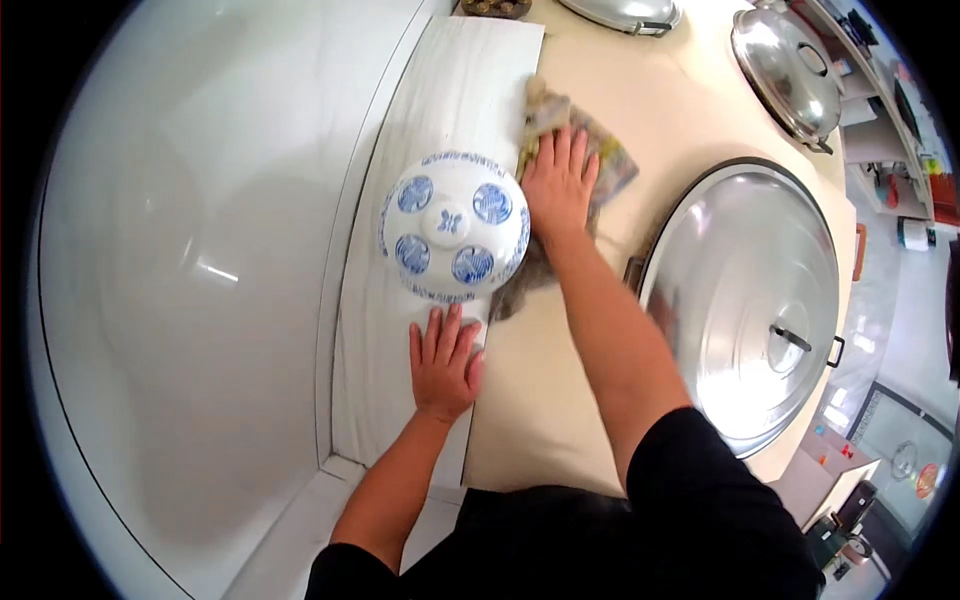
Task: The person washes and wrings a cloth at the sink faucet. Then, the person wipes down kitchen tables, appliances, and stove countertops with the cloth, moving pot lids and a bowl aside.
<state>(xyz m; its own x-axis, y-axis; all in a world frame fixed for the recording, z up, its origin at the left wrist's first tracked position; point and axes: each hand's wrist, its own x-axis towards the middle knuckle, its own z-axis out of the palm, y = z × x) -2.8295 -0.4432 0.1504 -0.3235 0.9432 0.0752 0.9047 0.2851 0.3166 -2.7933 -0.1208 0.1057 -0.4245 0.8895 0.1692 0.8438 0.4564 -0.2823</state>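
Observation:
A white lidded porcelain pot with blue round patterns [445,262] stands on the pale marbled ledge [470,75]. Just in front of it, my left hand [442,365] lies flat on the ledge, fingers spread, the tips close to the pot's rim. My right hand [562,185] is pressed flat, fingers stretched out, on a patterned cloth [612,160] to the right of the pot. The cloth lies partly across the beige countertop [540,400], and a darker part of it shows beneath my right forearm. Nothing is gripped by my left hand.
A large steel wok lid [750,270] covers a pan set in the counter on the right. Another steel lid [785,75] sits at the upper right, and a third [625,10] at the top. White tiled wall [200,330] borders the ledge on the left.

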